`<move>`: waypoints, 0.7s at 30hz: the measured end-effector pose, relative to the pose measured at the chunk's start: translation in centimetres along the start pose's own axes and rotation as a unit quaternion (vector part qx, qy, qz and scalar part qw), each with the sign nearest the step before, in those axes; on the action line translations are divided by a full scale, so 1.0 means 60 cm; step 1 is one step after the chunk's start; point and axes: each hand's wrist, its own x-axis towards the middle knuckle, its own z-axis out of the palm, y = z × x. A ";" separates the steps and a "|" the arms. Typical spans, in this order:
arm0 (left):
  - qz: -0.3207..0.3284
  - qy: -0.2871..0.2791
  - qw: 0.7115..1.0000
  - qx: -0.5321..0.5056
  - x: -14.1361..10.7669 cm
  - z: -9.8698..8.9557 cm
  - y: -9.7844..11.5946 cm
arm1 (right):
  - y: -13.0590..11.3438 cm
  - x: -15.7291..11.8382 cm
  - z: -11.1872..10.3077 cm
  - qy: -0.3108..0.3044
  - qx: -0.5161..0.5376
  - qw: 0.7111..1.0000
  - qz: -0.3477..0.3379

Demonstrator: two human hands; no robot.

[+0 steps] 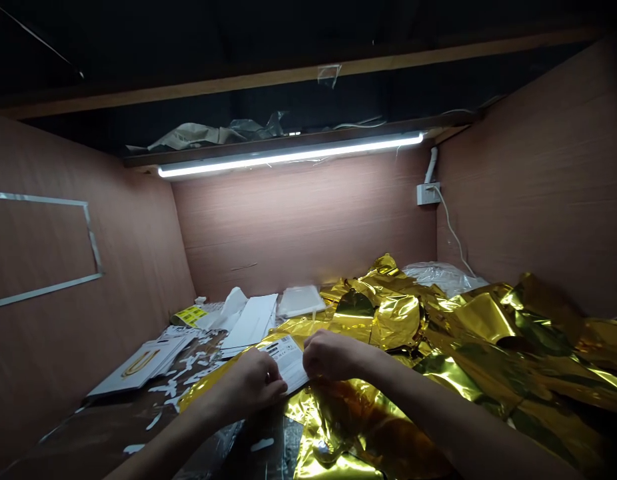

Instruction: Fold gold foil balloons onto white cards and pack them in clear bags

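**Bench surrounds: LED tube, boxes, pkg**

You've got an LED tube light (288, 157) fixed under a dark wood shelf (298, 139), shining on the pink laminate back wall (303, 227). Wall socket (428, 194) upper R, white cable (453, 233) running down twd a clear plastic bag (441, 277). Far L: white box w/ gold logo (138, 365), white carton (249, 323), clear tray (301, 301), yellow label (190, 316). Metal strip frame (92, 233) on L wall (38, 253).

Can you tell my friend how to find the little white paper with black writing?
Look for the big crinkly gold foil heaped on the right. At its near left edge, a left hand and a right hand hold a small white printed card. Unlike the white pieces lying behind it, it sits between the hands and has dark print.
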 end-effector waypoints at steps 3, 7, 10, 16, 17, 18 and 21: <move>0.007 0.003 1.000 -0.009 0.004 0.005 -0.017 | 0.028 0.004 0.021 0.024 0.058 0.998 0.019; -0.013 0.033 0.998 -0.060 0.002 0.021 -0.048 | 0.053 0.005 0.046 0.054 0.144 0.987 0.053; -0.008 0.049 0.991 -0.125 -0.003 0.032 -0.073 | 0.054 0.004 0.049 0.069 0.185 0.979 0.051; 0.092 0.046 0.985 -0.136 -0.016 0.032 -0.090 | 0.054 0.002 0.044 0.059 0.210 0.974 0.061; 0.094 0.043 0.985 -0.140 -0.019 0.030 -0.090 | 0.056 0.002 0.044 0.057 0.211 0.974 0.063; 0.097 0.040 0.984 -0.146 -0.021 0.027 -0.090 | 0.057 0.000 0.044 0.054 0.213 0.973 0.066; 0.116 0.025 0.979 -0.166 -0.029 0.017 -0.090 | 0.059 -0.004 0.040 0.038 0.219 0.972 0.077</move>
